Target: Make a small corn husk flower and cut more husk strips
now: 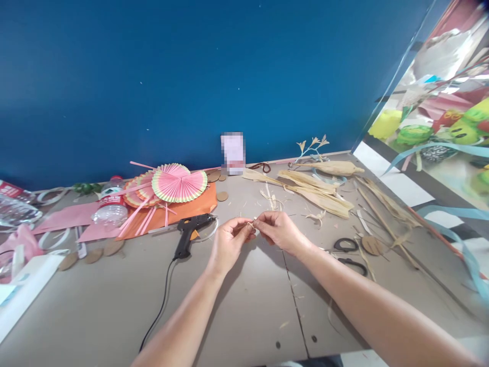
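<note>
My left hand point(229, 242) and my right hand point(280, 230) meet above the grey table point(244, 306), fingertips pinched together on a small pale strip of dried husk point(253, 224). Both hands are closed in a pinch, and most of the strip is hidden between the fingers. A black glue gun point(190, 230) lies just left of my left hand, its cord running toward me. Dried corn husks point(317, 191) lie behind my right hand.
Pink and green paper fans point(176, 184) rest on orange paper at the back left, beside a plastic bottle point(110, 206). Black scissors point(348, 255) and thin sticks point(385, 224) lie to the right. Brown card discs and white rings sit at the left. A blue wall stands behind.
</note>
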Available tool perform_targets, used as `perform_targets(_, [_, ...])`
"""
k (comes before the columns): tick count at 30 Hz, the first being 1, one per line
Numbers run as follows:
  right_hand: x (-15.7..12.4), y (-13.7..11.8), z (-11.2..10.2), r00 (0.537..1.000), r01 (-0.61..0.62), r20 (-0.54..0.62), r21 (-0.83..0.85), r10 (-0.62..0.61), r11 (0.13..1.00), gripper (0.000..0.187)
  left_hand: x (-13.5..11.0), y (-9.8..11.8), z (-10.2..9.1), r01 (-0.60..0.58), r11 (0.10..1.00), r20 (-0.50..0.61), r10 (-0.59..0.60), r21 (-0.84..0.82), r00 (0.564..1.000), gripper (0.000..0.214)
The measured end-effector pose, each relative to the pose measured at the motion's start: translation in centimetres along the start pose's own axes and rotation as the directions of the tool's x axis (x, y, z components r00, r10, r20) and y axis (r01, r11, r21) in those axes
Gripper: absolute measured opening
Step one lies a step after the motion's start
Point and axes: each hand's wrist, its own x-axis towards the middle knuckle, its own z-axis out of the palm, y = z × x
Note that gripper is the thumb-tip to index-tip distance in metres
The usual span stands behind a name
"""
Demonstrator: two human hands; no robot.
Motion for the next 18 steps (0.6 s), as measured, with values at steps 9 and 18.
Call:
perform_targets(9, [-0.25,0.94,0.77,0.979,0.141,-0.117,-0.188,-0.165,0.972,0.017,0.04,-0.04,0.0,-0.015,1.0,-0.038,0.015,-0.007,0.999,0.024])
perform_targets(18, [-0.11,0.94,0.83,0.977,0.142,-0.137,-0.145,-0.163,0.979,0.008,-0.09,0.49,0.05,0.09,0.985,0.05,-0.083,-0.15,0.995,0.022])
